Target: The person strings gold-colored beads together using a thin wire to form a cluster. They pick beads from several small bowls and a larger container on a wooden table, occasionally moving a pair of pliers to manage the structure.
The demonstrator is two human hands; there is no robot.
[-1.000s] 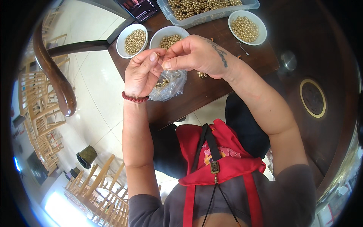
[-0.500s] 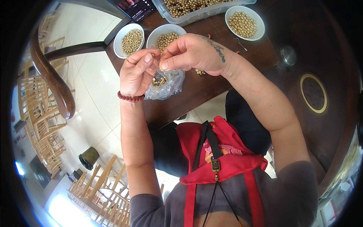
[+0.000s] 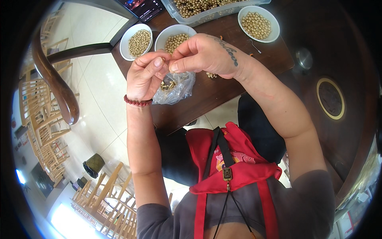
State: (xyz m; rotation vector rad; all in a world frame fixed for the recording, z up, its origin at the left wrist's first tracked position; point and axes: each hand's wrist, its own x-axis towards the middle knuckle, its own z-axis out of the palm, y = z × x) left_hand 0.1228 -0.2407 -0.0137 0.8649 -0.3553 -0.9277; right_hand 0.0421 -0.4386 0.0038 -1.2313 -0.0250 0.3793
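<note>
Dark wooden surface [image 3: 211, 93] below, white bowls [image 3: 275, 27] of round golden beads [image 3: 256, 26] along it, and near a crinkled clear plastic bag [image 3: 181, 92] the hands come together! Left hand [image 3: 141, 77] has its fingers pinching a tiny gold-toned piece [image 3: 163, 59], right at the fingertips; right hand [image 3: 209, 57] sits just beside, fingers curled inward, though whether they grasp anything, I cannot tell.

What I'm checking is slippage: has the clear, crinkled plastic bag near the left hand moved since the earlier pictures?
No: the clear, crinkled plastic bag shows no visible shift in any direction against the dark brown wooden table.
</note>
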